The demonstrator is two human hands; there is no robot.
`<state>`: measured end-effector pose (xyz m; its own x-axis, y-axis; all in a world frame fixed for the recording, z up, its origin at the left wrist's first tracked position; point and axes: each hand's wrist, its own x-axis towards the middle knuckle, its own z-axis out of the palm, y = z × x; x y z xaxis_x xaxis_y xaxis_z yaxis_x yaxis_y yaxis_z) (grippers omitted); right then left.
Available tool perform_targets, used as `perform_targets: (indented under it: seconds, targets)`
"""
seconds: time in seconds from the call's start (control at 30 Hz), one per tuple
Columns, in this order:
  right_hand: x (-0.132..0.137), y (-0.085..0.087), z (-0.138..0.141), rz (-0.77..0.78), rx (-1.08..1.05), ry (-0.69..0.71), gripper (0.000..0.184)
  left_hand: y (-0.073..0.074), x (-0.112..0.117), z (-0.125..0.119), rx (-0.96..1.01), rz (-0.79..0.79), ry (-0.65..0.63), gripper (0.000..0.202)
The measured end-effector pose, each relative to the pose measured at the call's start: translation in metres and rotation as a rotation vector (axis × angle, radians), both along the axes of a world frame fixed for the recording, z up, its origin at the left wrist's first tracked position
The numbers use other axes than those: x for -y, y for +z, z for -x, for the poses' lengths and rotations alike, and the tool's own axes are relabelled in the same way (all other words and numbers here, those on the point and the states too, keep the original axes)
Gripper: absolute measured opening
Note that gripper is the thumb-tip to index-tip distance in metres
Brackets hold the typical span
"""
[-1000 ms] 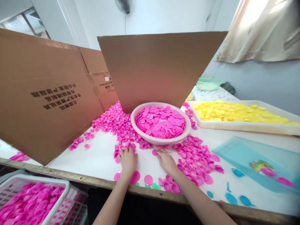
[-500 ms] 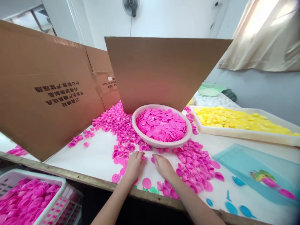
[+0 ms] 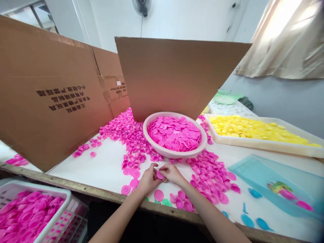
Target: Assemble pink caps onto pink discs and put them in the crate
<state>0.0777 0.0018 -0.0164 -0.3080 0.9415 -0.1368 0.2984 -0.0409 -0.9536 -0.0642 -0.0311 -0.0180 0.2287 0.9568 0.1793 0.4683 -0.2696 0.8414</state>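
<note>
My left hand [image 3: 149,180] and my right hand [image 3: 173,173] meet over the white tabletop, in front of the bowl. Between their fingers is a round pink plastic disc [image 3: 159,175]. The right thumb and fingertips pinch the disc. My left fingers curl around a small pink plastic piece pressed against it, mostly hidden by the hand. Loose pink discs [image 3: 126,189] lie by my left wrist. Small pink plastic cups [image 3: 202,177] are heaped to the right of my right hand, with more cups [image 3: 131,135] spread to the left of the bowl.
A pale bowl [image 3: 169,154] full of pink discs stands ahead, before an upright cardboard sheet [image 3: 177,77]. Cardboard box walls [image 3: 50,74] rise at left. A tray [image 3: 253,143] of yellow pieces, a translucent blue sheet [image 3: 253,168] and blue pieces [image 3: 247,221] are at right. A basket [image 3: 67,202] sits lower left.
My hands have come together from a small gap. The disc in my right hand has moved left and now meets the piece in my left hand.
</note>
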Motion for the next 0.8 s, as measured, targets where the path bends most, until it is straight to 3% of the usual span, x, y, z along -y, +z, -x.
perform_targets:
  seconds: [0.17,0.27,0.33,0.4,0.53,0.63,0.8]
  targets:
    - [0.004,0.007,0.004,-0.013,0.057,-0.013,0.005,-0.002,0.002,0.003,0.037,-0.006,0.019,0.046]
    - [0.005,0.009,0.007,0.026,0.077,-0.033,0.003,0.001,-0.002,0.008,0.061,0.018,-0.049,0.048]
    - [0.006,0.008,0.008,0.069,0.078,-0.033,0.004,0.005,-0.008,0.010,0.032,0.071,-0.052,0.037]
    - [0.008,0.006,0.007,0.090,0.055,-0.023,0.007,0.009,-0.017,0.007,-0.107,0.077,0.059,0.026]
    - [0.010,0.003,0.000,0.170,-0.065,0.044,0.007,0.011,-0.030,-0.009,-0.486,-0.028,0.284,0.032]
    - [0.005,0.009,-0.008,0.313,-0.131,0.144,0.013,0.009,-0.031,-0.017,-0.643,-0.080,0.296,0.030]
    - [-0.011,0.021,-0.007,0.418,0.081,0.224,0.012,0.009,-0.028,-0.019,-0.733,-0.098,0.256,0.025]
